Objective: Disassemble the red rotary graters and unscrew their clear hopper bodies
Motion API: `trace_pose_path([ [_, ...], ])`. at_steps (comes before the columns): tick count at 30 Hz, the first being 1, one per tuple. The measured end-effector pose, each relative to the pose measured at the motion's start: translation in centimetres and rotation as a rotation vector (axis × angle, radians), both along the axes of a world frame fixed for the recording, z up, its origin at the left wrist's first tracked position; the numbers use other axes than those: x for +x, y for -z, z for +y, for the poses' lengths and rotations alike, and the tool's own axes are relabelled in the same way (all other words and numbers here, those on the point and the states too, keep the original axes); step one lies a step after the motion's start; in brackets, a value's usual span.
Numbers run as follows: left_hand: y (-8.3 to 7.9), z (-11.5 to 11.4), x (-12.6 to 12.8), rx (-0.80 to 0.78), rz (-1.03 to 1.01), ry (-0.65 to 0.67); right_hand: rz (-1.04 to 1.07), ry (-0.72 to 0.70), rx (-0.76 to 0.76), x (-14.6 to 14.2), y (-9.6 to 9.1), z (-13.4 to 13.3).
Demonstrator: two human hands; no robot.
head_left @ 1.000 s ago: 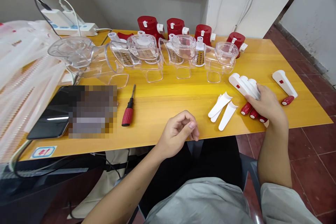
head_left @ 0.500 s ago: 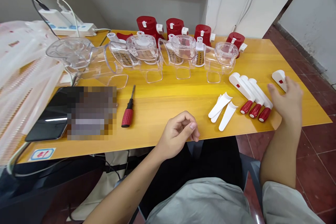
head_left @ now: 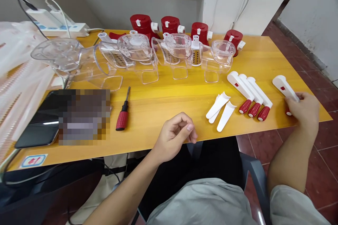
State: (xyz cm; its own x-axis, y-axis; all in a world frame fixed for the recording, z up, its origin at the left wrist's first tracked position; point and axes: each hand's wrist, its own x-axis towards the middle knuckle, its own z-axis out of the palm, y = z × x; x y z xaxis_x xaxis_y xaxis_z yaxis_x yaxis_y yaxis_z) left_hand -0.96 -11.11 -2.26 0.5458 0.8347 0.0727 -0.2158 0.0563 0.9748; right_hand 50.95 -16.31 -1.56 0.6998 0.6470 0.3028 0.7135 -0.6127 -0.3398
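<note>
My right hand [head_left: 303, 110] is at the right end of the table, its thumb against a white crank handle [head_left: 284, 87] with a red grip; the fingers are partly hidden behind it. The handle lies on the table, its red knob showing just beside the hand. To its left, several similar crank handles [head_left: 249, 91] lie side by side. My left hand [head_left: 175, 135] rests at the table's front edge, fingers curled loosely and nothing in them. Between the hands lie several flat white plastic strips [head_left: 226, 116] with curved ends.
Clear plastic grater housings [head_left: 221, 54] stand in a row, with metal grater drums [head_left: 195, 56] among them and red bases [head_left: 200, 32] behind. A red-handled screwdriver [head_left: 122, 119], a phone [head_left: 39, 123] and a power strip [head_left: 76, 30] are on the left, beside plastic bags [head_left: 16, 49].
My right hand has moved down and right along the crank handle to its lower part. The view has shifted slightly. My left hand stays at the table edge.
</note>
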Motion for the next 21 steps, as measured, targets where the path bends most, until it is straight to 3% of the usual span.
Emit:
trace_pose_path([
  [3,0.0,0.0,0.0,0.009,0.004,0.0,0.03,0.158,0.083,-0.4,-1.1,-0.2],
  [6,-0.1,0.0,0.0,0.003,-0.001,0.007,0.009,0.125,0.27,-2.4,-3.4,-0.9],
  [10,0.1,0.0,0.1,0.006,-0.035,0.018,0.039,-0.215,0.503,-9.9,-6.6,-2.0],
  [13,0.5,0.2,0.1,0.043,-0.121,0.017,0.142,-0.562,0.503,-18.5,-7.4,-2.0],
  [16,0.9,0.2,0.1,0.028,-0.207,0.012,0.209,-0.904,0.467,-26.3,-6.3,-1.2],
  [18,1.0,0.0,0.2,-0.018,-0.236,0.014,0.222,-1.005,0.478,-29.8,-5.2,-0.7],
  [21,0.6,-0.4,0.4,-0.106,-0.236,-0.022,0.257,-1.095,0.483,-32.3,-3.7,-0.7],
])
